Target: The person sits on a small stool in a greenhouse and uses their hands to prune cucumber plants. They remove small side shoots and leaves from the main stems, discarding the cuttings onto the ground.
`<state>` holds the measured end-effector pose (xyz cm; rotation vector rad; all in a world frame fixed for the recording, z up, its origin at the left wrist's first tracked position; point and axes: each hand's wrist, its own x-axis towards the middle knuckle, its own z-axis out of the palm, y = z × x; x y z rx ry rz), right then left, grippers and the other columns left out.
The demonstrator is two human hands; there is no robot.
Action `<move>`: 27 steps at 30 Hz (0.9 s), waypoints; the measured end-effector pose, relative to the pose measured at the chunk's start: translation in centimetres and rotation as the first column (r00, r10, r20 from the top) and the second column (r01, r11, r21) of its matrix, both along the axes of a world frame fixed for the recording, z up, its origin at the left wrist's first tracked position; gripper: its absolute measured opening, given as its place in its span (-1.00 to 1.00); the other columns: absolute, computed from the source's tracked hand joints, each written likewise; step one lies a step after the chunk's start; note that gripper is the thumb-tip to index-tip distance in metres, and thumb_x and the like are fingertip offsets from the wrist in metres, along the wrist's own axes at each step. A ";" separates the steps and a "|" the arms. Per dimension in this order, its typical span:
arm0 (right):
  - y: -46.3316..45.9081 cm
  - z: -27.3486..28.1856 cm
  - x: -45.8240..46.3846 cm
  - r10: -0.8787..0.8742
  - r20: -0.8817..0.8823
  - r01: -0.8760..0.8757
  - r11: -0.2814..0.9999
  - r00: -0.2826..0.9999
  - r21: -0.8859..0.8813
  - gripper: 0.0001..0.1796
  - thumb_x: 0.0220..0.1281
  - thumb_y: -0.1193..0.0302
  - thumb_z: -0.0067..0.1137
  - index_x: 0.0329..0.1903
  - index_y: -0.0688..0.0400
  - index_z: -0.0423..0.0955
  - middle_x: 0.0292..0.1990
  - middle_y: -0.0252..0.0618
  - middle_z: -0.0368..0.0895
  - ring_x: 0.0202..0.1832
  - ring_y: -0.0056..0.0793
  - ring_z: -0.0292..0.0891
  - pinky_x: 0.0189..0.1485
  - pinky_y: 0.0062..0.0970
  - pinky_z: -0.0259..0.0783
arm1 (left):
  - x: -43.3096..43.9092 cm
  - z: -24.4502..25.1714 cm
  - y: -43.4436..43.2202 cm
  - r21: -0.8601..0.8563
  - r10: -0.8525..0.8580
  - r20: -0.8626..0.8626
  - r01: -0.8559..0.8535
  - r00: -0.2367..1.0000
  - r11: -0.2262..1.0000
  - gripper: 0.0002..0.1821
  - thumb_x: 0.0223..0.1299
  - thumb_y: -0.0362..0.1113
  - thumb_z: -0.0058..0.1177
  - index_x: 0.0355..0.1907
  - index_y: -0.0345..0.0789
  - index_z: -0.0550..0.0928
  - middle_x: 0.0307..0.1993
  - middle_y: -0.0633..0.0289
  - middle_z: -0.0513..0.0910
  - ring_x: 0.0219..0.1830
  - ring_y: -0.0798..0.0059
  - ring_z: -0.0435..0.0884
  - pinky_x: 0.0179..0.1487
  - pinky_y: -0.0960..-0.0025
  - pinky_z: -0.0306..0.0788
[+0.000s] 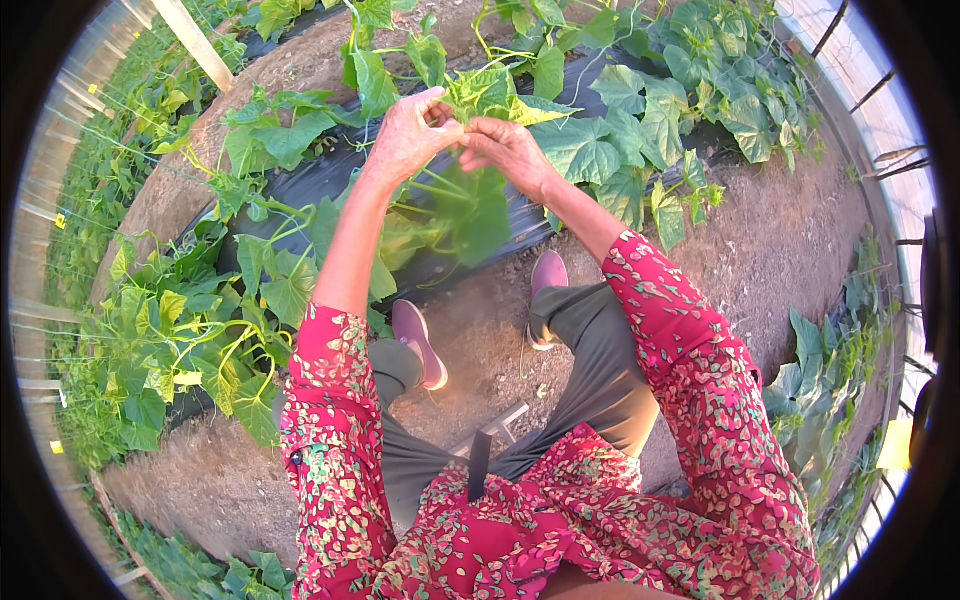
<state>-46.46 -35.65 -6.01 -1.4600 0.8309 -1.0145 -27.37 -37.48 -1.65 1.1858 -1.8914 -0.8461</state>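
Observation:
Both hands are raised at the upper middle of the head view, meeting at the leafy tip of a vine plant (pixel 484 90). My left hand (pixel 416 135) pinches the vine just below its young leaves, thumb against fingers. Touching it from the right, my right hand (pixel 506 150) has its thumb and forefinger closed at the same spot. What exactly lies between the fingertips is too small to tell. Under the hands hangs a large, blurred green leaf (pixel 472 214). Thin strings run up among the leaves near the hands.
Black plastic mulch (pixel 420 262) covers the planted bed before me. Vines spread to both sides, with more leaves (pixel 810 367) at the right edge. A pale post (pixel 195 45) stands at the upper left. My feet rest on bare soil (pixel 480 337), near a small wooden frame (pixel 499 427).

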 end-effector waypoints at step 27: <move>0.2 0.4 1.1 -0.026 0.088 0.021 0.998 0.996 0.054 -0.81 0.49 0.39 0.08 -0.09 0.24 0.58 -0.21 -0.36 0.66 -0.25 -0.63 0.62 -0.09 -0.56 0.61 | -1.7 3.2 6.4 -0.346 0.296 -0.211 -0.355 0.932 0.869 -0.75 0.23 -0.42 0.23 -0.03 -0.37 0.63 -0.16 0.13 0.70 -0.18 0.48 0.71 -0.05 0.39 0.55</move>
